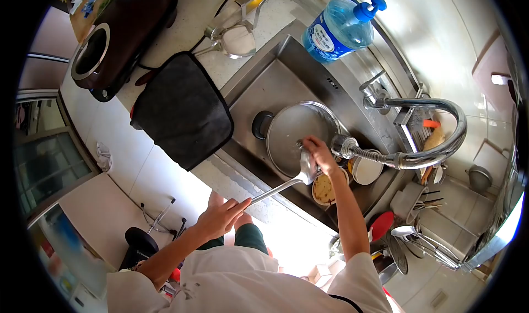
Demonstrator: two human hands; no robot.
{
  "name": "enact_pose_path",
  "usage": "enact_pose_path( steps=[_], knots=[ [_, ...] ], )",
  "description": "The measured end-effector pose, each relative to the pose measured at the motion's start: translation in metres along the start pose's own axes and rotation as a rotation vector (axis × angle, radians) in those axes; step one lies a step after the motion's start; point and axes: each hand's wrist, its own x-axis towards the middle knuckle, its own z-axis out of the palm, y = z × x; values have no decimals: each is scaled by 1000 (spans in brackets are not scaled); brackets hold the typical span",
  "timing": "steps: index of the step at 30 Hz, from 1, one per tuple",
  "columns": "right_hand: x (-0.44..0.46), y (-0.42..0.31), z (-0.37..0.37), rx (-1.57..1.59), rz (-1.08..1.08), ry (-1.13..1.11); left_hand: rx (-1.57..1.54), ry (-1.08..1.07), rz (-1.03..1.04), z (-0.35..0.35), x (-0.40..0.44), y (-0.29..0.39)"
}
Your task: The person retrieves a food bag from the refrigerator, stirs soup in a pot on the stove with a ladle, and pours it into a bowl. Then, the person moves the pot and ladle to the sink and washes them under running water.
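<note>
My left hand [223, 218] is closed around the long handle of a metal spatula [275, 190], which slants up to the right over the sink's front edge. My right hand [320, 154] has its fingers curled against the spatula's head, above the pot. A small dark grey bit shows by those fingertips, too small to name. The wide metal pot [292, 130] with a black side handle [261, 125] sits in the sink, holding cloudy water. Close to my right wrist, a bowl with yellowish residue [326, 189] and a white bowl [367, 170] stand in the basin.
A curved faucet [460, 127] reaches over the steel sink [259, 88], its spray head near my right hand. A blue soap bottle [332, 34] stands on the back rim. Left lie a black mat [184, 109] and another spatula [238, 41]. Utensils [427, 244] hang at right.
</note>
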Motion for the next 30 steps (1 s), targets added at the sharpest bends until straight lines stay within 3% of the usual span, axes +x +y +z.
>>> enact_pose_path(
  steps=[1, 2, 4, 6, 8, 11, 13, 14, 17, 18, 22, 25, 26, 30],
  knots=[
    [14, 16, -13, 153, 52, 55, -16, 23, -1, 2, -1, 0],
    [-8, -13, 1, 233, 146, 82, -26, 49, -2, 3, 0, -2],
    [6, 3, 0, 314, 35, 189, -51, 71, -4, 13, -2, -4],
    [-2, -8, 19, 312, -26, 191, -80, 83, -4, 18, -2, -3],
    [-23, -31, 39, 119, -38, 159, -55, 60, -9, 21, -3, -9],
    [-15, -27, 58, -215, -459, 54, -99, 49, -63, 27, -9, -7],
    [1, -7, 62, -629, -991, 65, -163, 63, -83, 30, -9, -8],
    [6, -3, 57, -785, -1076, 129, -206, 76, -88, 34, -9, -7],
    [3, -3, 35, 18, -137, 138, -343, 216, -65, 43, -8, -5],
    [-7, -9, 37, 297, 12, 119, -385, 284, -48, 42, -3, -5],
    [-16, 19, 61, 615, -235, 224, -569, 342, -190, 37, 22, 8],
    [-16, 12, 96, 590, -315, 489, -564, 297, -208, 34, 34, 11],
    [-19, 7, 108, 563, -311, 492, -494, 418, -119, 43, 38, 8],
    [-6, 9, 133, 333, -439, 469, -757, 285, -321, 44, 35, 18]
  ],
)
